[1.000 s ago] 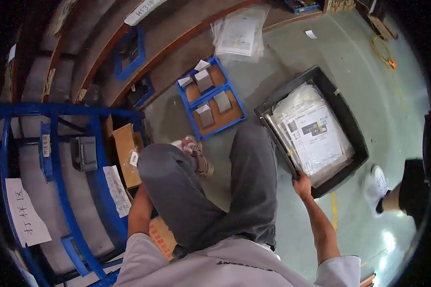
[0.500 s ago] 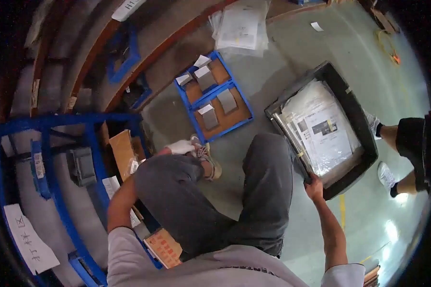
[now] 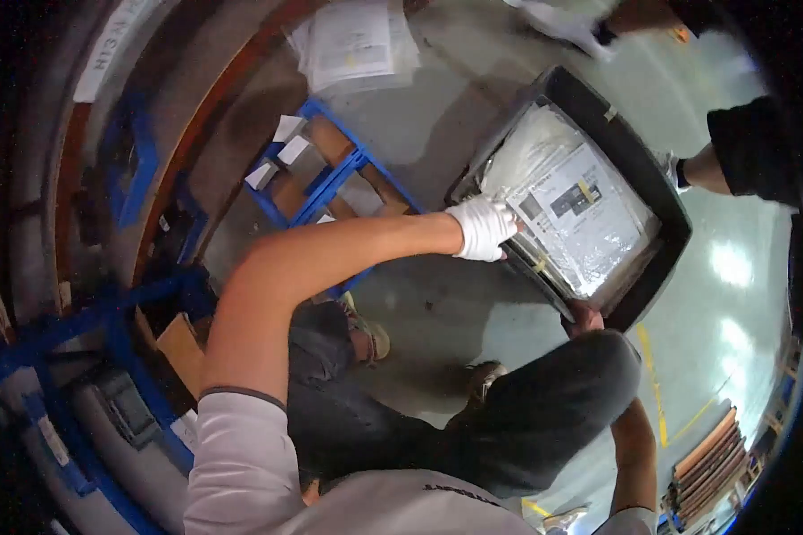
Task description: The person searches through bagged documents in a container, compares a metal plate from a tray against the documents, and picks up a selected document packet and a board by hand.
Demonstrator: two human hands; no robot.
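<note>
The black bin [image 3: 638, 147] sits ahead and to the right of the person, its long side angled. The blue divided tray [image 3: 335, 183] lies to its left, partly covered by the left forearm. Plastic-sleeved documents [image 3: 589, 214] fill much of the bin. The left hand [image 3: 484, 229], white-gloved, is at the bin's left edge, fingers bent; whether they grip cannot be determined. The right hand [image 3: 585, 316], partly hidden by the knee, grips the near rim.
</note>
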